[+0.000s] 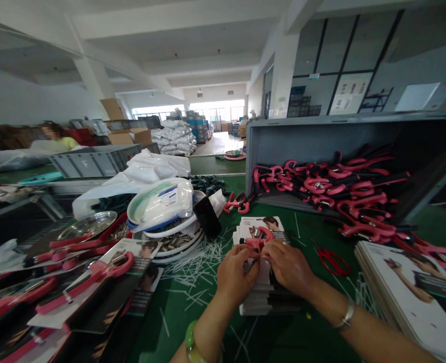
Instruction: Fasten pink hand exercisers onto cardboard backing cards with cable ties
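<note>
Pliers (253, 243) lie atop the cards (255, 305), just beyond our left hand (237, 276) and right hand (291, 266), about equally near both. We curl both hands' fingers inward there; what they pinch, we cannot tell.

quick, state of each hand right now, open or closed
Left hand: closed, fingertips pinched at the pink tool; exact grip hidden.
Right hand: closed, fingertips pinched beside the left's; what they hold cannot be told.

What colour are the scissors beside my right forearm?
The scissors are red, seen best in the head view.
</note>
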Tool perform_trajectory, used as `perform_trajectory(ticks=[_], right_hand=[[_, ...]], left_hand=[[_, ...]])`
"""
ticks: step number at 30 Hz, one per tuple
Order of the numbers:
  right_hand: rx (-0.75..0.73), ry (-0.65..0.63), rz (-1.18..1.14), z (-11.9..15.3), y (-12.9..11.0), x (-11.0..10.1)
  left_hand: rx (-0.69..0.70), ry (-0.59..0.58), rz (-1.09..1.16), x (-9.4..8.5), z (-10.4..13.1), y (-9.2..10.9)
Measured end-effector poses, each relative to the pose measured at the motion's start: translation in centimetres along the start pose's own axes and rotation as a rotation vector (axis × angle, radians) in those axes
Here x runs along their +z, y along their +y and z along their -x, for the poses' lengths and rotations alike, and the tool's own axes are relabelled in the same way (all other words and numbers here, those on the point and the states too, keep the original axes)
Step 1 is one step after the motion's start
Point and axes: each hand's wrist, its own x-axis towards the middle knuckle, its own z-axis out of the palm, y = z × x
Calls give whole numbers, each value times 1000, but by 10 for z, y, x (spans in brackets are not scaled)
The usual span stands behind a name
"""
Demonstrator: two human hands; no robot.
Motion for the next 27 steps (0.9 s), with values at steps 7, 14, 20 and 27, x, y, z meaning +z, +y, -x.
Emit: perform_trajectory(ticks=[7, 14, 20, 27], right_hand=[[184, 312, -156, 4, 4, 11], [244, 72, -480, -19, -6, 8], [112, 82, -305, -3, -10, 11], [-128, -202, -48, 16, -15, 8]], left_hand=[[-81, -5, -85, -2, 1, -3], [-9, 1, 9, 7, -2, -13], [-81, -101, -135, -1, -5, -4], [-146, -100, -162, 0, -3, 4]])
